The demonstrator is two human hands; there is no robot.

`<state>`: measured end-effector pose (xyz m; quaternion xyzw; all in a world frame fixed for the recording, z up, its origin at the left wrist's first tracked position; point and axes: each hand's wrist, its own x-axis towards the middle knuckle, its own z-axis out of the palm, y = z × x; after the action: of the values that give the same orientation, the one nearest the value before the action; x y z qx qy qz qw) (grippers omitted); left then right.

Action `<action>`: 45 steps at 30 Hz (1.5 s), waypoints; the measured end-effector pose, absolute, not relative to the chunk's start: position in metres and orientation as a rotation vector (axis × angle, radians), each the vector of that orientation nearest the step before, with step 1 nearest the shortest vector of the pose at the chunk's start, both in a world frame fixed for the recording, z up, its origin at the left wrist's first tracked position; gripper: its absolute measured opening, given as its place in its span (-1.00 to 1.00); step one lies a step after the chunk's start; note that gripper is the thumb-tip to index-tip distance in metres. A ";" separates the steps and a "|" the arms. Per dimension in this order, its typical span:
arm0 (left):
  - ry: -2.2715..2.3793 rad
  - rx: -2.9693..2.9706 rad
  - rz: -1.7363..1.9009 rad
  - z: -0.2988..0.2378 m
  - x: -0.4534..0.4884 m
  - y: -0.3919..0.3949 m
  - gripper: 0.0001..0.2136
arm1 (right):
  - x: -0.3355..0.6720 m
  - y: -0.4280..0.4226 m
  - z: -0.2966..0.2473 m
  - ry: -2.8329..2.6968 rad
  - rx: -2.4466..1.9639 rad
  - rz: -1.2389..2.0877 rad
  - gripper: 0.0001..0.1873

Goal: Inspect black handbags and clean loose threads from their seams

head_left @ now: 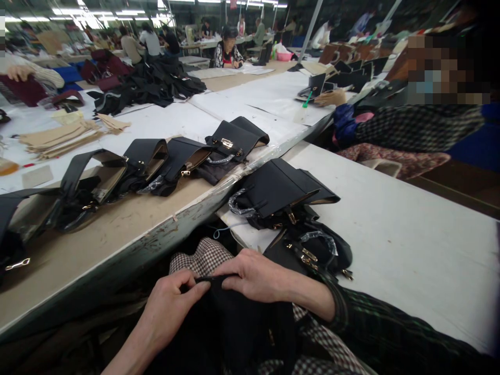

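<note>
A black bag piece (230, 323) lies in my lap, over checked cloth. My left hand (172, 302) pinches its top edge, fingers closed on it. My right hand (253, 276) grips the same edge just to the right, fingers curled over the material. Close beyond my right hand, on the white table (410, 234), lie two black handbags (289, 208) with gold clasps and plastic-wrapped handles.
A row of several black handbags (156, 161) stands along the brown bench (117, 229) to the left. Tan cut pieces (58, 138) lie farther back. A person in checked sleeves (410, 130) sits at the right; other workers sit at far tables.
</note>
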<state>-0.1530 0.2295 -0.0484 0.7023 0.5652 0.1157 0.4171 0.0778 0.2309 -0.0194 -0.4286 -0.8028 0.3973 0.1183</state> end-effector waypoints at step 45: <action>1.222 1.381 0.329 -0.022 -0.176 0.208 -0.73 | 0.075 0.241 -0.029 -2.554 -1.234 0.832 -0.73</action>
<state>-0.1757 0.2075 -0.0216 0.5940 0.5257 0.1415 0.5923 0.0752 0.2409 -0.0289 -0.4157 -0.8603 0.2802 0.0925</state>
